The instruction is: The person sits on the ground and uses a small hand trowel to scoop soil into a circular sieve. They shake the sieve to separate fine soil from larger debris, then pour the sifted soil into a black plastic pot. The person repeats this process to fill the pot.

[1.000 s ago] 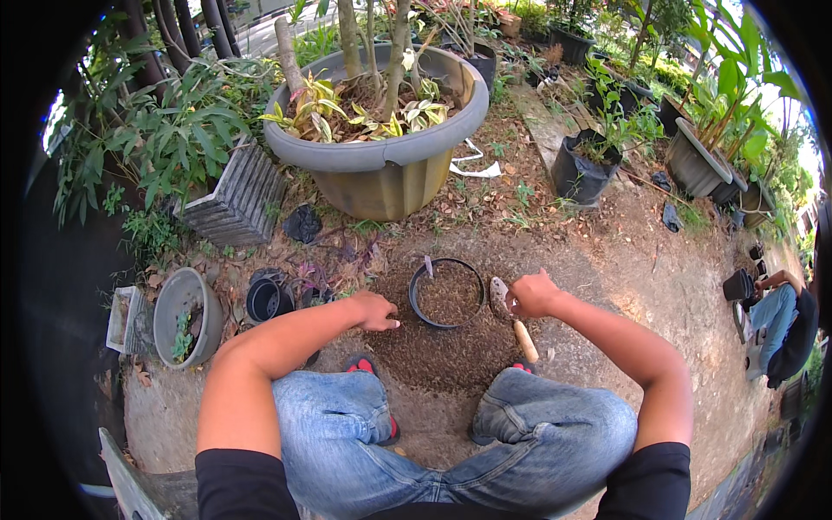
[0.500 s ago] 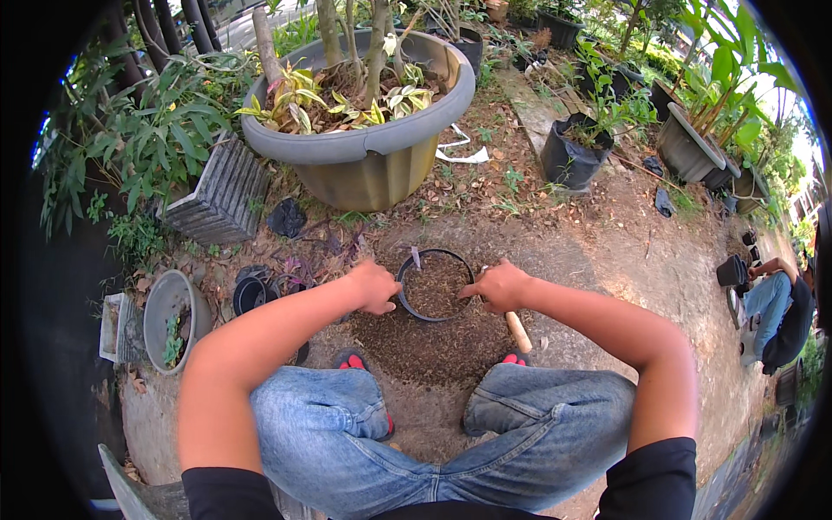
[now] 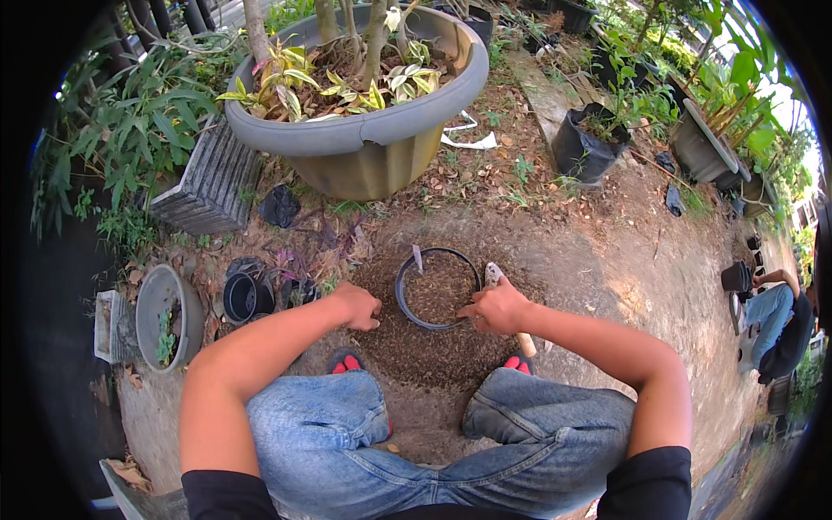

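Observation:
A round black plant pot [image 3: 400,305] full of brown soil mix [image 3: 439,290] stands on the ground before me, with a pale plant tag [image 3: 418,258] upright near its far left edge. My left hand [image 3: 355,307] hovers left of the pot, apart from it, fingers loosely bent and holding nothing. At the pot's right rim is my right hand [image 3: 497,306], its forefinger stretched over the edge towards the soil and the other fingers bent. Beneath that hand lies a trowel [image 3: 526,345]; its wooden handle and part of the soiled blade show, the middle is hidden.
Spilled soil [image 3: 433,360] spreads around the pot. A big planter [image 3: 364,160] with stems stands beyond it. To the left are a grey basin [image 3: 199,325], a small black pot [image 3: 246,296] and a ribbed planter [image 3: 204,186]. A black grow bag [image 3: 589,152] and a crouching person [image 3: 776,325] are rightward.
My left hand has come off the pot's left rim and drawn back to the left and nearer. The right hand has slid nearer along the right rim, uncovering the trowel blade's tip.

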Demonstrator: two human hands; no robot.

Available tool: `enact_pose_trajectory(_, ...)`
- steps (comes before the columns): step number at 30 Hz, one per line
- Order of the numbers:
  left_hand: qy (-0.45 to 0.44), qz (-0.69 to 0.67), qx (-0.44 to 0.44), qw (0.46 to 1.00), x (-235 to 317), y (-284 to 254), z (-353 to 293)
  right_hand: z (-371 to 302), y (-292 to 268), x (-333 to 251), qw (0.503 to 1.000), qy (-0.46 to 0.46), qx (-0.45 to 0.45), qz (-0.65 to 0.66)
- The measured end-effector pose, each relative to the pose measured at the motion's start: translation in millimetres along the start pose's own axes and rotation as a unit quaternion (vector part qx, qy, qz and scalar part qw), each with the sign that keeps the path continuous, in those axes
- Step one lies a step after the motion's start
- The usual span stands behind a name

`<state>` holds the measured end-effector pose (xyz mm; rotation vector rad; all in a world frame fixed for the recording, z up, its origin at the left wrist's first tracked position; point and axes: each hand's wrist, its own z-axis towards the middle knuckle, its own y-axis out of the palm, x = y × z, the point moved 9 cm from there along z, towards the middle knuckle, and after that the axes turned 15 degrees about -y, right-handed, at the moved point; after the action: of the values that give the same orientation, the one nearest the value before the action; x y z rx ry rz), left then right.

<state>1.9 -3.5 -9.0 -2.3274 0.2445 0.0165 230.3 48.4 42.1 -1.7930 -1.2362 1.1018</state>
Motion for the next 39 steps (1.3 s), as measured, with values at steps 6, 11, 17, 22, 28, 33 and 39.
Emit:
enact_pose_trajectory(6, 0.012, -0.005, -0.059, 0.998, 15, 21, 0, 6, 2, 5, 1.0, -0.003, -0.011, 0.013)
enact_pose_trajectory(11, 0.042, -0.031, -0.04, 0.998, 33, 11, -5, 3, -5, 5, 0.999, -0.001, 0.013, 0.035)
enact_pose_trajectory(17, 0.038, -0.024, -0.056, 0.997, 33, 14, -10, -6, -4, 11, 0.997, 0.005, 0.054, 0.045)
enact_pose_trajectory(22, 0.028, -0.001, -0.083, 0.996, 22, 35, -10, -3, -2, 11, 0.994, 0.015, 0.088, 0.068)
enact_pose_trajectory(28, 0.036, -0.01, -0.076, 0.996, 24, 39, -7, -1, -6, 12, 0.988, 0.041, 0.086, 0.121)
enact_pose_trajectory(33, 0.054, -0.015, -0.088, 0.995, 38, 37, -9, -14, -33, 37, 0.981, 0.065, 0.135, 0.126)
enact_pose_trajectory(39, 0.074, -0.276, -0.098, 0.953, 34, 9, -14, -39, -33, 78, 0.965, 0.24, 0.021, 0.102)
